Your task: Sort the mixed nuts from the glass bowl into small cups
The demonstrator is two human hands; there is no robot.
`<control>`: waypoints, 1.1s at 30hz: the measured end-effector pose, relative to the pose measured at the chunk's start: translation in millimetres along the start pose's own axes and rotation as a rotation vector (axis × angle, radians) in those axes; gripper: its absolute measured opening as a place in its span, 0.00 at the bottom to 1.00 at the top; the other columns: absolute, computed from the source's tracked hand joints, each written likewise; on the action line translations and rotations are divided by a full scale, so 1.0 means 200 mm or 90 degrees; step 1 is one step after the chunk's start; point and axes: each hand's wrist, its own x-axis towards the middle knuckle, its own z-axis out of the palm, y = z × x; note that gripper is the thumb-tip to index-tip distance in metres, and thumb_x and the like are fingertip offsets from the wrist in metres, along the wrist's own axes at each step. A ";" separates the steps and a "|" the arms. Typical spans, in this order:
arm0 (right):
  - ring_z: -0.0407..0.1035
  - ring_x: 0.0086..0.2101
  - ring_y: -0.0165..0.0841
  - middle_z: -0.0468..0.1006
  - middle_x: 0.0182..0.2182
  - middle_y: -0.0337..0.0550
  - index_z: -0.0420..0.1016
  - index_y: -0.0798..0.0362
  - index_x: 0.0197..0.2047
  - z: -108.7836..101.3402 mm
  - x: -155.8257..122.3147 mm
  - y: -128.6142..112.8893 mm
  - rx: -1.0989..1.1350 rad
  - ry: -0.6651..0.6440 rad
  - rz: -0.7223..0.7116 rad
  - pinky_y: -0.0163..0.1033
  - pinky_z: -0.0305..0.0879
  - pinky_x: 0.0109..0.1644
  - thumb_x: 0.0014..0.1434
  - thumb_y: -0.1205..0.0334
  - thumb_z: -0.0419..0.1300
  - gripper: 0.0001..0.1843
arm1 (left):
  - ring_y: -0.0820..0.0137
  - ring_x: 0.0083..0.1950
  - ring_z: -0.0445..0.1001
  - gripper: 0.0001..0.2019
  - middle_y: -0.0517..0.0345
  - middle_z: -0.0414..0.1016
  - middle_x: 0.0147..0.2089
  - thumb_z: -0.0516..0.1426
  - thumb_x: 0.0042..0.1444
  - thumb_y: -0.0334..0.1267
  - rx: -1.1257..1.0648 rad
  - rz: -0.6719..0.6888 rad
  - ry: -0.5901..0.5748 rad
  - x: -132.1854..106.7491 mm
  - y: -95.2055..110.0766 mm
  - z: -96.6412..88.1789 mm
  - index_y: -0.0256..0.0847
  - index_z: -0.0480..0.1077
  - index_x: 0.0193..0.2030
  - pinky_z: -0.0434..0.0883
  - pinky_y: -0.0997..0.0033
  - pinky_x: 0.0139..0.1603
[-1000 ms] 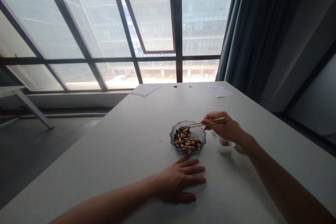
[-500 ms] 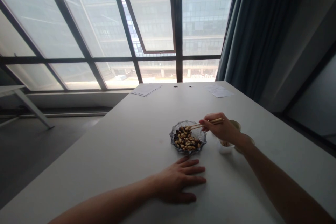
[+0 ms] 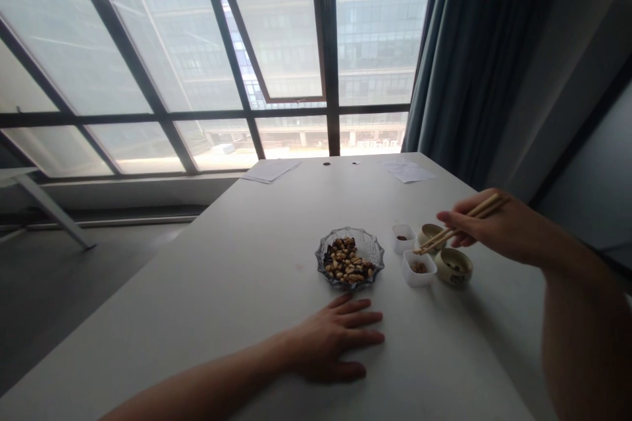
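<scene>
Right hand [image 3: 498, 233]: fingers closed around chopsticks [image 3: 457, 229], tips above near white cup [image 3: 419, 268], right of nut dish [image 3: 350, 258]; any nut pinched unclear. Left hand [image 3: 330, 342]: fingers spread flat on surface [image 3: 237, 276]. Advised: tips pinched, level.

Wooden chopsticks [image 3: 459, 225], cut-glass dish [image 3: 350, 257]

Head camera (the only view) looks forward and down; table [image 3: 237, 263] near, window [image 3: 276, 26] beyond.
</scene>
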 end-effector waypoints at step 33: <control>0.82 0.30 0.42 0.80 0.22 0.46 0.73 0.53 0.25 0.55 0.17 0.03 0.130 -0.074 -0.123 0.35 0.69 0.27 0.65 0.41 0.62 0.26 | 0.48 0.79 0.50 0.31 0.54 0.56 0.77 0.57 0.67 0.54 0.001 0.019 0.011 0.00 -0.02 0.02 0.50 0.61 0.74 0.45 0.43 0.78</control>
